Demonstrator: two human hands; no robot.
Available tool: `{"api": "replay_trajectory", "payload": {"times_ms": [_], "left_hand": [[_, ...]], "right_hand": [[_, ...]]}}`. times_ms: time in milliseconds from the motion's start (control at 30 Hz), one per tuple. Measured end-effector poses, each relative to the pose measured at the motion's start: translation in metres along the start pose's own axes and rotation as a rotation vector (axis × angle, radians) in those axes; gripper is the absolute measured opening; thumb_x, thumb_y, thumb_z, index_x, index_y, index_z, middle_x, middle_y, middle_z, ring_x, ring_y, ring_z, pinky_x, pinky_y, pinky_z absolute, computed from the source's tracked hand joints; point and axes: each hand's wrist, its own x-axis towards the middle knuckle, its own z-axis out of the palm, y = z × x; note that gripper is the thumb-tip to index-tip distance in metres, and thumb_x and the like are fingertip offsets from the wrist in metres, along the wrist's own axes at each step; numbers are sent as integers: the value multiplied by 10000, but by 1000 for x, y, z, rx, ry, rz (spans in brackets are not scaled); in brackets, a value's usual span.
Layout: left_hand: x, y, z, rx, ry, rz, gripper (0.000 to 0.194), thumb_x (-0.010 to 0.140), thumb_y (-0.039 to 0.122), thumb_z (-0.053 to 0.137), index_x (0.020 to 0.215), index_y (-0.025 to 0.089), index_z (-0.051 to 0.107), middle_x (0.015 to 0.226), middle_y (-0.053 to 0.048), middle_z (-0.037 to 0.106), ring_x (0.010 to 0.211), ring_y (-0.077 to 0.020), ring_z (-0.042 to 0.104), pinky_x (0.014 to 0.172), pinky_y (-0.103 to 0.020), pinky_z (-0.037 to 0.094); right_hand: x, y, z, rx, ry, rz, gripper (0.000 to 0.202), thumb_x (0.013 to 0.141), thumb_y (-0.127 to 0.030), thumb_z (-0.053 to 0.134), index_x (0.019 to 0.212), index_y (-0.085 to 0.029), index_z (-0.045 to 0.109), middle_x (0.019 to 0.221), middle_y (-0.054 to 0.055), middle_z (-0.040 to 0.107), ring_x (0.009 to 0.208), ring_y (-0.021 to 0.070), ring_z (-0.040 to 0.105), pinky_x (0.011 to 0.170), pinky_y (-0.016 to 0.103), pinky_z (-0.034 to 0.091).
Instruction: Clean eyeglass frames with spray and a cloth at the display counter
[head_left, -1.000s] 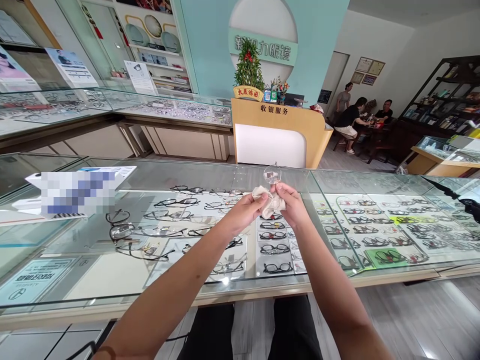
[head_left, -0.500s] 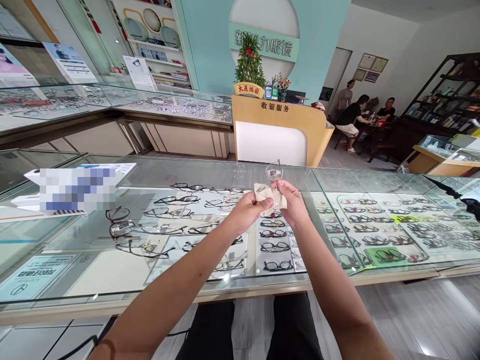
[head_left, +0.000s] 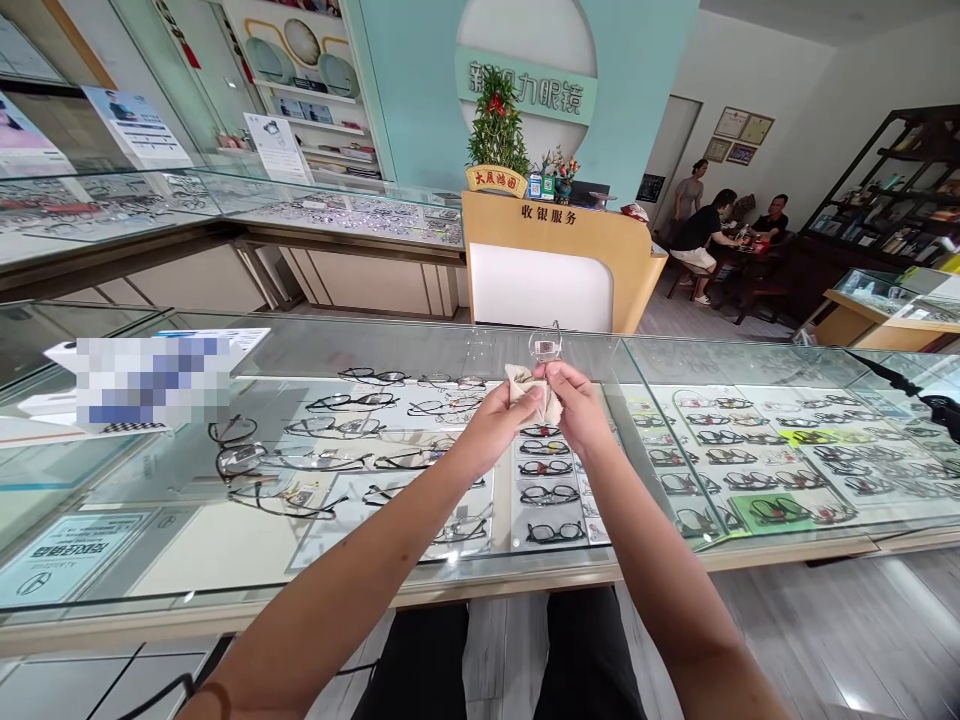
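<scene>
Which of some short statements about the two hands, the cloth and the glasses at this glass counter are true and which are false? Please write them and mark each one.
1. Both hands hold a beige cloth above the glass counter. True.
2. The left hand is resting flat on the counter. False: it is raised and grips the cloth.
3. A clear lens of the glasses shows just above the right hand. True.
4. The counter case holds watches. False: rows of eyeglass frames lie under the glass.
5. A potted plant stands on the wooden cashier desk. True.
</scene>
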Motion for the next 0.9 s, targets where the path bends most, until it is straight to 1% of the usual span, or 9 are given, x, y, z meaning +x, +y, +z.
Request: {"api": "replay_trajectory", "payload": {"times_ms": [133,267,433,567,633,700,800,867,900], "left_hand": [[0,1,2,1,28,9,620,717,658,1000,1035,213,708,745,28,602,750,-161,589,728,-312,477],[1,1,4,16,72,21,599,750,652,975,1052,200,722,718,52,567,692,-129,533,684,-289,454],[4,1,3,25,124,87,606,776,705,930,1046,192,753,800,17,643,733,-126,534,679,-269,447],[3,2,0,93,114,96,616,827,780,847,909,186,708,701,31,535,672,-130,458,630,-289,390],[2,3,-2,122,84,79,607,857,779,817,907,185,706,687,34,513,666,-133,445,636,-295,381],[1,5,-3,126,46,54,576,844,729,853,977,183,728,724,27,557,698,-139,481,673,-295,406],[0,8,-3,87,14,15,600,774,616,950,1131,184,738,874,-9,677,837,-173,600,790,-308,478],[0,9,-2,64,19,-5,648,743,589,978,1178,180,726,923,-27,704,882,-187,631,823,-320,497],[0,9,-2,60,31,-8,651,747,600,973,1175,178,722,901,-23,693,860,-181,624,807,-319,495]], "right_hand": [[0,4,0,-43,-20,-35,470,791,-727,881,896,-273,820,1074,49,745,1028,249,655,877,374,559],[1,9,1,-33,-60,-84,395,846,-678,863,889,-286,846,1128,47,749,1092,249,652,1003,390,541],[-4,3,5,-198,-94,-232,317,957,-604,782,900,-313,896,1101,65,695,1193,268,592,1123,423,477],[-7,-5,6,-228,-8,-272,276,920,-572,816,862,-318,909,1076,69,622,1144,270,583,1101,437,476],[-6,-6,3,-214,29,-258,260,905,-551,821,854,-313,912,1083,66,600,1135,265,587,1071,426,485],[-5,-4,0,-199,41,-236,254,906,-533,813,855,-304,910,1099,64,600,1121,259,596,1031,415,501],[-3,-1,-4,-171,40,-242,238,919,-508,807,830,-302,885,1074,52,618,1071,252,633,991,419,519],[-2,1,-4,-155,37,-273,219,924,-491,810,812,-312,868,1043,42,641,1061,256,657,1001,435,522],[-2,2,-4,-157,31,-287,210,926,-484,809,809,-318,865,1035,41,654,1069,260,662,1012,443,520]]}}
